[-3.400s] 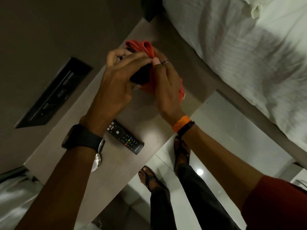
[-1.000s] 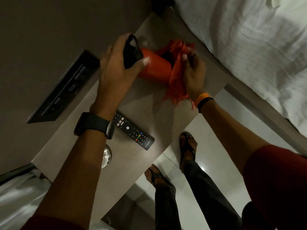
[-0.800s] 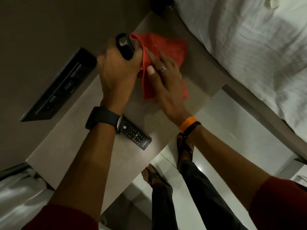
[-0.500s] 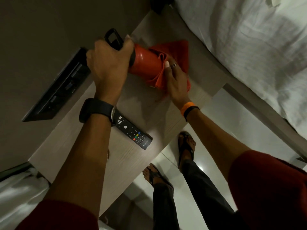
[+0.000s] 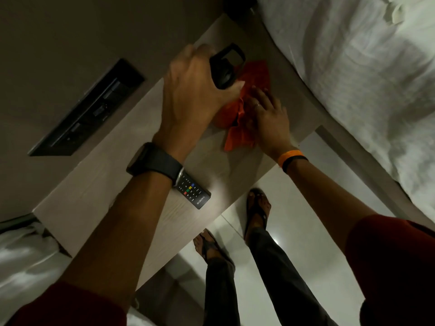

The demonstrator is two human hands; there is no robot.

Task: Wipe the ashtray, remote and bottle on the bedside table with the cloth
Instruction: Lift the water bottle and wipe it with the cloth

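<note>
Our left hand (image 5: 188, 90) grips the bottle (image 5: 224, 71) cap; our right hand (image 5: 268, 116) presses the cloth (image 5: 242, 135) beside it, remote (image 5: 194, 194) nearer us.

The left hand (image 5: 193, 95) covers most of the bottle (image 5: 224, 116); only its black cap and a strip of orange body show. The forearm hides the remote's (image 5: 194, 192) upper end. The right hand (image 5: 270, 116) lies over part of the cloth (image 5: 242, 135). The bed (image 5: 353, 78) is cut off at the right edge.
</note>
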